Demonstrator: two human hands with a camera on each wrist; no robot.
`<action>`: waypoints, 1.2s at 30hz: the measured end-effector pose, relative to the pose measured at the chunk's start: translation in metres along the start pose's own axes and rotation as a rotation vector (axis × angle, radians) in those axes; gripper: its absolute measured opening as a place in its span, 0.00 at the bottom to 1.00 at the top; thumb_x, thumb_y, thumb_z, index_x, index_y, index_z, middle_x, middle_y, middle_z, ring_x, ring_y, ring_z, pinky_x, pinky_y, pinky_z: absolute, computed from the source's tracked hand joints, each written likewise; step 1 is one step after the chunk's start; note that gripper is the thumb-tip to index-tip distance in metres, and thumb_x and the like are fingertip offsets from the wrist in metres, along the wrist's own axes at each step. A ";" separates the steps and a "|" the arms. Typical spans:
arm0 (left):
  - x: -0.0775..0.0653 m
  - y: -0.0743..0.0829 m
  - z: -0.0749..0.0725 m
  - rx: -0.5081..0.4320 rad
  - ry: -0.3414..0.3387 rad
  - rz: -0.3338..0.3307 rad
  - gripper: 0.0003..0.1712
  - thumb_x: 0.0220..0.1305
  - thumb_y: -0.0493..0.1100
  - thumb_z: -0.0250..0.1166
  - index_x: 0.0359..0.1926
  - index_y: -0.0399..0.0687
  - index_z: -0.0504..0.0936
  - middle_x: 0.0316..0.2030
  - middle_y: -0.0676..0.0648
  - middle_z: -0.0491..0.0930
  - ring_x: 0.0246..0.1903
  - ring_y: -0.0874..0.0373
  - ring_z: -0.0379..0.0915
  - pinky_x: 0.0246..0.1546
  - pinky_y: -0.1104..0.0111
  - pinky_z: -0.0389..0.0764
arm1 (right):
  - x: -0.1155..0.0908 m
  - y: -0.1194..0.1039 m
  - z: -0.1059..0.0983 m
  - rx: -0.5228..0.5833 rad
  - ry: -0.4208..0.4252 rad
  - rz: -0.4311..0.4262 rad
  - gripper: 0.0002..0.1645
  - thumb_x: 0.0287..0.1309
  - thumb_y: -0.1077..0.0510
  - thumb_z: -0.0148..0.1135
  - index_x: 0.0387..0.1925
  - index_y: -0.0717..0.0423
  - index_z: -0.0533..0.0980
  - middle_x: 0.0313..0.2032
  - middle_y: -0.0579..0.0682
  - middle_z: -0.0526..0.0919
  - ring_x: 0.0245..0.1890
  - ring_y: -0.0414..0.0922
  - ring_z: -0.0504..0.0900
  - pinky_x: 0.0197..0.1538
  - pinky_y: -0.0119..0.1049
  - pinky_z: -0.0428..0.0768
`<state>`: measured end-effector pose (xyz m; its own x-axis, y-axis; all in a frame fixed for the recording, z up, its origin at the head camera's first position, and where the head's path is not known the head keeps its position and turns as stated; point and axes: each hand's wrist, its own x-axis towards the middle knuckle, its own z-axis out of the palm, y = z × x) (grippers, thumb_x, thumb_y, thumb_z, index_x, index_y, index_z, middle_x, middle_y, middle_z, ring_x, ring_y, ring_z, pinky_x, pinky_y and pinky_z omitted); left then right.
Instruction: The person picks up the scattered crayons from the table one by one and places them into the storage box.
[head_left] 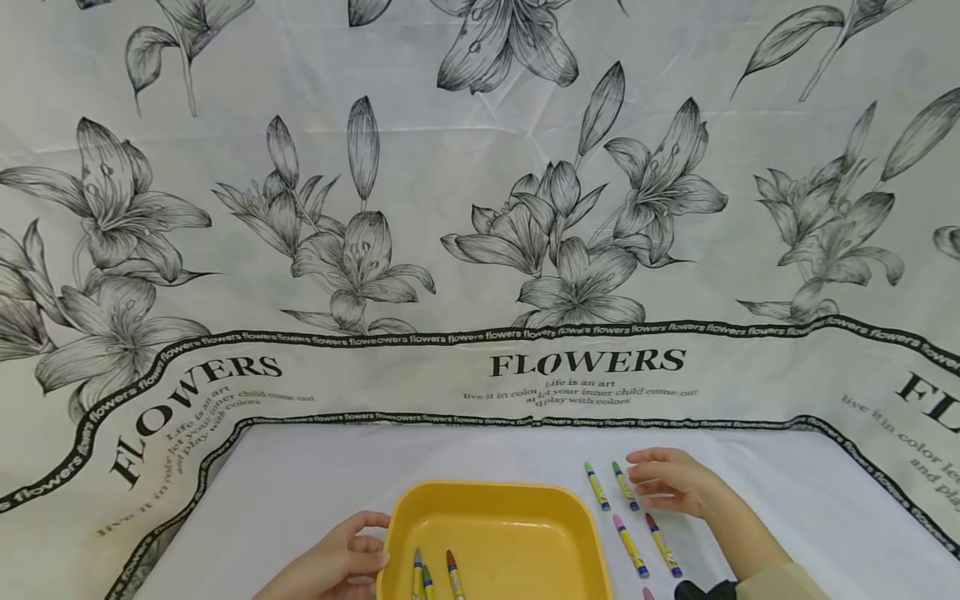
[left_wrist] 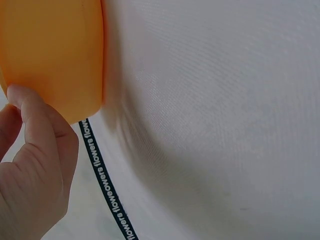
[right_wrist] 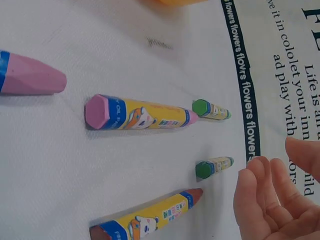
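My left hand (head_left: 348, 557) grips the left rim of a yellow plastic tray (head_left: 495, 493); in the left wrist view its fingers (left_wrist: 37, 125) are at the tray's edge. Inside the tray lie a greyish oil pastel (head_left: 417, 571), a green one (head_left: 427, 582) and a brown one (head_left: 453, 575). My right hand (head_left: 675, 483) is beside a green oil pastel (head_left: 625, 486) on the table, fingers extended and holding nothing. Another green oil pastel (head_left: 597, 486) lies to its left. Nearer me are a pink oil pastel (head_left: 630, 546) and a brown oil pastel (head_left: 663, 544).
A second pink oil pastel (right_wrist: 35, 75) lies closer to me, partly cut off. White cloth (head_left: 337, 467) covers the table. Behind it rises a flower-printed cloth (head_left: 420, 375) with a black lettered band. A black object (head_left: 705, 590) is at the right wrist.
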<state>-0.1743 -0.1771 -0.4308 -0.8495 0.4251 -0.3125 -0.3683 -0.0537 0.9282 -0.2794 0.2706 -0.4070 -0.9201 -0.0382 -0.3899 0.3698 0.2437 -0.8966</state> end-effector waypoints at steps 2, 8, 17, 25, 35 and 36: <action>0.000 -0.002 0.002 0.001 -0.003 0.009 0.28 0.61 0.32 0.58 0.60 0.34 0.57 0.36 0.43 0.76 0.31 0.58 0.76 0.37 0.68 0.80 | 0.002 0.003 -0.002 -0.019 0.007 0.003 0.26 0.53 0.64 0.61 0.53 0.69 0.67 0.32 0.51 0.80 0.29 0.44 0.77 0.36 0.37 0.81; -0.001 -0.005 0.008 0.002 -0.011 0.023 0.27 0.62 0.32 0.58 0.60 0.34 0.58 0.34 0.45 0.77 0.29 0.60 0.76 0.35 0.71 0.80 | 0.007 0.010 -0.007 -0.065 0.032 -0.002 0.24 0.51 0.65 0.62 0.51 0.70 0.69 0.30 0.51 0.80 0.28 0.44 0.77 0.34 0.36 0.81; -0.003 -0.008 0.011 -0.002 0.004 0.016 0.27 0.62 0.32 0.58 0.59 0.35 0.58 0.33 0.46 0.77 0.29 0.60 0.76 0.35 0.71 0.80 | 0.018 0.019 -0.006 -0.172 0.095 0.012 0.22 0.51 0.64 0.63 0.48 0.69 0.70 0.28 0.51 0.78 0.25 0.43 0.76 0.31 0.33 0.79; -0.005 -0.012 0.014 0.017 0.018 0.025 0.26 0.63 0.32 0.57 0.59 0.35 0.58 0.33 0.46 0.77 0.30 0.60 0.77 0.36 0.70 0.81 | 0.024 0.022 -0.001 -0.207 0.127 0.031 0.23 0.52 0.64 0.64 0.49 0.70 0.70 0.30 0.55 0.79 0.26 0.44 0.77 0.32 0.33 0.79; -0.008 -0.017 0.015 0.007 0.028 0.029 0.28 0.62 0.33 0.59 0.59 0.35 0.57 0.35 0.45 0.77 0.30 0.59 0.77 0.37 0.69 0.81 | 0.030 0.025 0.009 -0.282 0.157 -0.010 0.21 0.46 0.63 0.67 0.44 0.66 0.74 0.27 0.53 0.79 0.24 0.44 0.75 0.28 0.32 0.78; -0.009 -0.017 0.015 0.006 0.032 0.028 0.28 0.62 0.33 0.59 0.59 0.35 0.58 0.35 0.45 0.77 0.31 0.59 0.77 0.37 0.68 0.81 | 0.030 0.026 0.011 -0.295 0.165 -0.017 0.21 0.45 0.64 0.67 0.44 0.66 0.74 0.27 0.53 0.78 0.23 0.44 0.75 0.27 0.32 0.78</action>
<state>-0.1550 -0.1663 -0.4406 -0.8710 0.3945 -0.2928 -0.3424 -0.0600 0.9376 -0.2964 0.2656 -0.4441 -0.9431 0.1073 -0.3148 0.3236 0.5149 -0.7938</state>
